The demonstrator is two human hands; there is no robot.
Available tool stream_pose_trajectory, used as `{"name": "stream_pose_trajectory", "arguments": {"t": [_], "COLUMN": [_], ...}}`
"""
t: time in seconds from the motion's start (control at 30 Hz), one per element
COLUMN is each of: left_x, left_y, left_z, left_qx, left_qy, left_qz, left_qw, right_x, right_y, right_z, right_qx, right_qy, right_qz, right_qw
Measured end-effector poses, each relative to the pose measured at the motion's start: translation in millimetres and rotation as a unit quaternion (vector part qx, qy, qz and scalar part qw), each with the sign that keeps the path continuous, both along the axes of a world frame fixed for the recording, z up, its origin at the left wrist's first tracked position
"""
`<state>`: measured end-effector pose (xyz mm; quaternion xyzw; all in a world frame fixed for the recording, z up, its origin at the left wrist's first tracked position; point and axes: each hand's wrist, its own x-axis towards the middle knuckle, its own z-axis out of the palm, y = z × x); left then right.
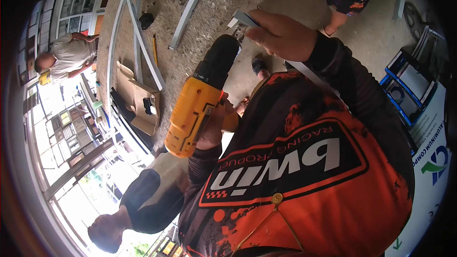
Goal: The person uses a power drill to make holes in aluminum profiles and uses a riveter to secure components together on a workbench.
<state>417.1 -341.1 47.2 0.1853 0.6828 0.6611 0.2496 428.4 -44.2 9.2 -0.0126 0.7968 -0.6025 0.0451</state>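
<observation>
My left hand (214, 126) is wrapped round the handle of a yellow-and-black cordless drill (190, 109), whose black chuck end points up and to the right. Part of that hand is hidden behind the drill's body. In my right hand (285, 33) I pinch a small silver metal profile piece (244, 19) between thumb and fingers. The chuck end is close to this piece; whether a bit touches it, I cannot tell. A pale strip (307, 73) shows below my right forearm, and I cannot make out whether it belongs to the piece.
Long silver metal bars (193, 7) lie on a rough brown surface at upper left, with a yellow pencil (155, 50) and an opened cardboard box (138, 97). People stand at left, lower left and upper right. Blue-framed items (409, 85) and a white printed board (431, 162) are at right.
</observation>
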Motion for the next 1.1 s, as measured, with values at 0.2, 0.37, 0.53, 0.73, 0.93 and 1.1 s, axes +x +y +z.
{"name": "stream_pose_trajectory", "arguments": {"t": [0.2, 0.37, 0.53, 0.73, 0.93, 1.1], "left_x": [2, 10, 18, 12, 20, 22], "left_y": [-13, -7, -4, 7, -19, -20], "left_z": [-18, -18, -3, 21, -4, 0], "left_qx": [-0.141, -0.158, -0.2, -0.327, -0.365, -0.297], "left_qy": [0.113, 0.152, 0.123, 0.316, 0.42, 0.32], "left_qz": [0.057, 0.064, 0.067, -0.065, -0.059, -0.054], "left_qw": [0.982, 0.974, 0.97, 0.888, 0.829, 0.898], "right_x": [8, 13, 21, 29, 34, 38], "right_y": [-1, -7, -13, -23, -28, -28], "right_z": [1, -6, -14, -15, -24, -22], "right_qx": [-0.155, -0.036, 0.048, 0.034, 0.071, 0.079], "right_qy": [-0.095, -0.024, 0.073, 0.071, 0.095, 0.058], "right_qz": [-0.002, -0.047, -0.082, -0.125, -0.136, -0.12], "right_qw": [0.983, 0.998, 0.993, 0.989, 0.984, 0.988]}}
